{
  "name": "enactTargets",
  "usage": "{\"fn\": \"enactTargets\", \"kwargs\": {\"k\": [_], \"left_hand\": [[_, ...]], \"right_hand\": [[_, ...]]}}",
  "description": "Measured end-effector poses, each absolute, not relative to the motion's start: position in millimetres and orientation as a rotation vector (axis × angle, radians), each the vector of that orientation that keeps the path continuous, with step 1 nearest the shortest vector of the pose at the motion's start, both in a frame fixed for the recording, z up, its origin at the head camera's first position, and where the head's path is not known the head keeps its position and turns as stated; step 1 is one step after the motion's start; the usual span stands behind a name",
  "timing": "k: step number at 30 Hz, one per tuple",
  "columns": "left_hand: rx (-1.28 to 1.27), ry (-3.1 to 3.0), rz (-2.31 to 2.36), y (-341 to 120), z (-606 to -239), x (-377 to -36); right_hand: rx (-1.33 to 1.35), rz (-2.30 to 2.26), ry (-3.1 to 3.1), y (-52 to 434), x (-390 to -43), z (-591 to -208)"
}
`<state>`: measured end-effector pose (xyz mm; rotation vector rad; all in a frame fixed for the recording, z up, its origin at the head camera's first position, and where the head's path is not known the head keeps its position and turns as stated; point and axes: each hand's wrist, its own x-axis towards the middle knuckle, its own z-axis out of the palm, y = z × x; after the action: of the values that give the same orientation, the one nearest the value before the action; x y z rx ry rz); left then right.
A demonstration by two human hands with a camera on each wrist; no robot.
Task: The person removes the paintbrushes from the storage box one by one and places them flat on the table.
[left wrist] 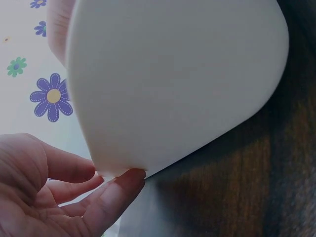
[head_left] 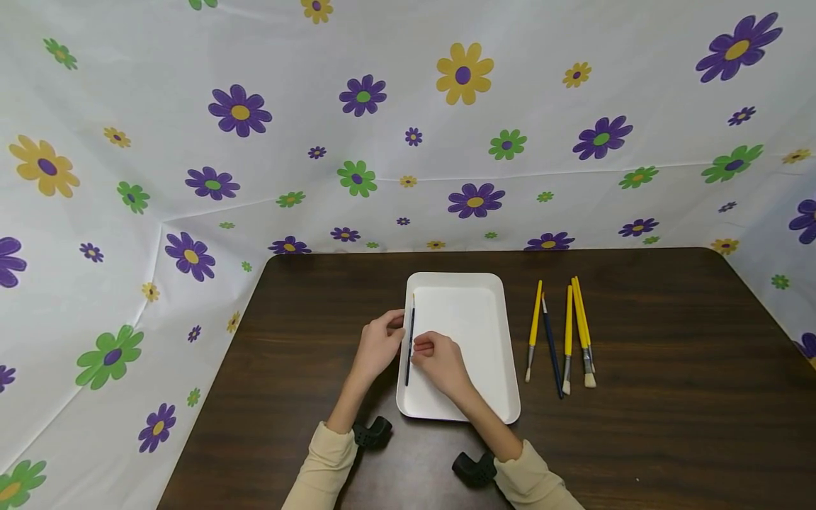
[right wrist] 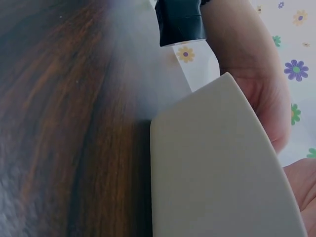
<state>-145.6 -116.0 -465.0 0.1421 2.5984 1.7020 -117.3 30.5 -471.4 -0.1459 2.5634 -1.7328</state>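
A white tray [head_left: 472, 312] lies on the dark wooden table [head_left: 650, 425]. A thin dark blue brush [head_left: 411, 319] lies lengthwise along the tray's left side. My right hand [head_left: 428, 349] is over the tray, its curled fingertips pinching the brush's shaft near the middle. My left hand [head_left: 390, 329] is beside the tray's left rim. In the left wrist view its fingers [left wrist: 116, 190] are relaxed, one tip touching the tray's [left wrist: 173, 84] outer edge. The right wrist view shows only the tray's corner [right wrist: 212, 173] and the left hand [right wrist: 256, 84] behind it.
Several brushes [head_left: 567, 333], mostly yellow-handled and one dark blue [head_left: 552, 347], lie side by side right of the tray. White sheets with a flower print [head_left: 465, 74] wall in the table at the back and both sides. The table's front edge is near my sleeves.
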Motion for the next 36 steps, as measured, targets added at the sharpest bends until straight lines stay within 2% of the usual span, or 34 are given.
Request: {"fn": "enactTargets", "kwargs": {"k": [21,36], "left_hand": [[0.143,2.643,1.649,-116.6,-465.2,-145.7],[0.142,2.654,1.635,-117.2,-466.3,-146.9]], "right_hand": [[-0.055,-1.867,2.31,21.7,-114.6,-471.8],[-0.057,-1.78,2.381,19.1,-112.0,-471.5]]}}
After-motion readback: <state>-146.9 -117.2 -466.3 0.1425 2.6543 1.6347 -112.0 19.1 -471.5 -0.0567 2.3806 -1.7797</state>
